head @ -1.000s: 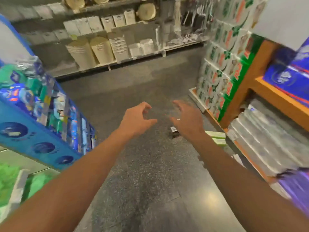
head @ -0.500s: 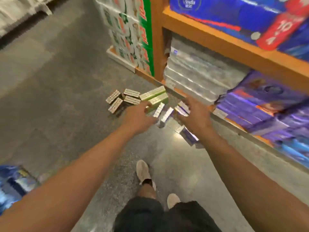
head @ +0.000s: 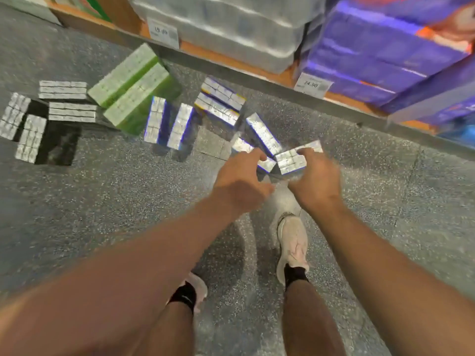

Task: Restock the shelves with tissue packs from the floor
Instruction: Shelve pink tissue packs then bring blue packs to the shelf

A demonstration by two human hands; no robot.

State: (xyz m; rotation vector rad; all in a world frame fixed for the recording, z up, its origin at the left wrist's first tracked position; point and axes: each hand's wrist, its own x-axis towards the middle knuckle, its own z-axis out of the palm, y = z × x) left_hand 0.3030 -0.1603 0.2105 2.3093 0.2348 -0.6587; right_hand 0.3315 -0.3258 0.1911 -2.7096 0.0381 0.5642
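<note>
Frame centre: right hand (head: 314,179) fingers curled round blue tissue pack (head: 291,160); left hand (head: 241,182) fingers spread, reaching neighbouring pack (head: 264,164), grip unclear.

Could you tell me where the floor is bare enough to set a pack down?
Bare floor lies below the black packs and green packs, left of the left hand. Crowded: blue packs toward the shelf edge.
</note>
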